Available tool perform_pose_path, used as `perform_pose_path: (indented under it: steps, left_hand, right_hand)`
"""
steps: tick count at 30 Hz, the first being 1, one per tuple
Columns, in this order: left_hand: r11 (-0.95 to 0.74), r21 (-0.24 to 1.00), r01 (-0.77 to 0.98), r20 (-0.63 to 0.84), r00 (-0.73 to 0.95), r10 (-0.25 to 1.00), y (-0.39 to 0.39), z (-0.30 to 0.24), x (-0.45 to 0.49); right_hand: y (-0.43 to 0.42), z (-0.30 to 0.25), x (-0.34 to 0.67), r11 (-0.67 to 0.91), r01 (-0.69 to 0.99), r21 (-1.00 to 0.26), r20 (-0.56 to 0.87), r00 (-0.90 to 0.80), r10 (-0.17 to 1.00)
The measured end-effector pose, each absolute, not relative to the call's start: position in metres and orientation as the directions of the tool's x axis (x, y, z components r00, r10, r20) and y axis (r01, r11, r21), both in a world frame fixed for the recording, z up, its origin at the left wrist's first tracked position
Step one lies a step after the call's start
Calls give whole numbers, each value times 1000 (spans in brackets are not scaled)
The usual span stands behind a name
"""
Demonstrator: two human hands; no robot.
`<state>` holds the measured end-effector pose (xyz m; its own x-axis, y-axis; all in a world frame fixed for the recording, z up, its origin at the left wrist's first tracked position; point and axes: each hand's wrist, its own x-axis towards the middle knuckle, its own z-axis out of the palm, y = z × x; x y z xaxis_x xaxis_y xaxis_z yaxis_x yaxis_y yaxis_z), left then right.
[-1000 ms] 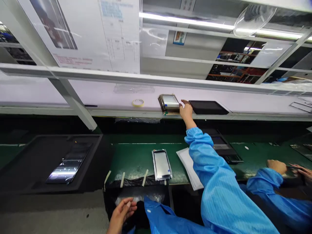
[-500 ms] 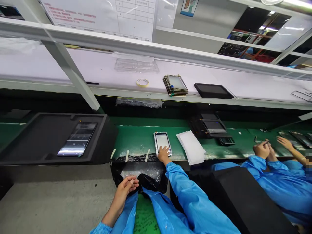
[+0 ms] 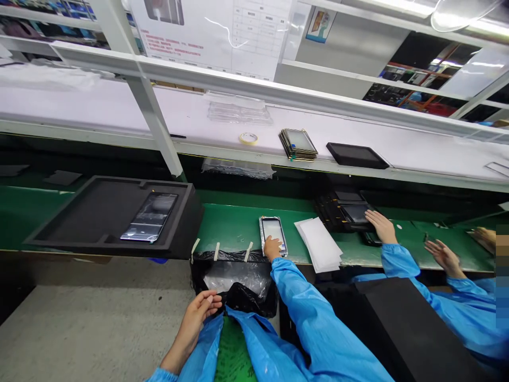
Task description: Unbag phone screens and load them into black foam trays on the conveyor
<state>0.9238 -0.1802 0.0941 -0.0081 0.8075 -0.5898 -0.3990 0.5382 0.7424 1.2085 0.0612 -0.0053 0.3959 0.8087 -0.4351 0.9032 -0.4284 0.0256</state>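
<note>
Well, a phone-sized glass panel lying flat on the green bench, close to its front edge, just above strips of tape. Looked thin, stiff, light and probably fragile, with a slick face likely to slip under bare skin; best taken by its long edges rather than its face. Right hand resting on the panel's lower end, the fingers lying flat and close together, with no pinch on any edge. Left hand held back beside a black plastic bag, the fingers loosely curled and slightly apart, holding nothing; could not tell whether they touched the bag. Just beside the panel, a stack of white sheets. Farther left, a black foam tray with another glass panel in it. Off to the right, a co-worker's hand at the edge of a dark tray stack, and a second hand spread open above the bench.
</note>
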Motion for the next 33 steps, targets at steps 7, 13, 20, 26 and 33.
perform_pose_path:
  steps: [7,13,20,26,33]
  left_hand:
    - [545,736,-402,-594,4,805,-184,89,921]
    - [555,733,-393,-598,16,801,-185,85,922]
    - [555,724,-410,-609,-3,793,-186,77,922]
    - [557,706,-438,-622,-6,783,-184,74,928]
    - [557,694,-456,-626,-1,780,-177,66,941]
  right_hand:
    - [63,-6,1208,-436,900,28,-453,400,797]
    - [65,-12,1202,-440,897,40,-431,413,802]
    - [57,-17,1209,-410,911,50,-359,399,844]
    - [54,-12,1226,-386,922,35,-357,372,857]
    - [61,-1,1237,-335,940,62,-414,330,849]
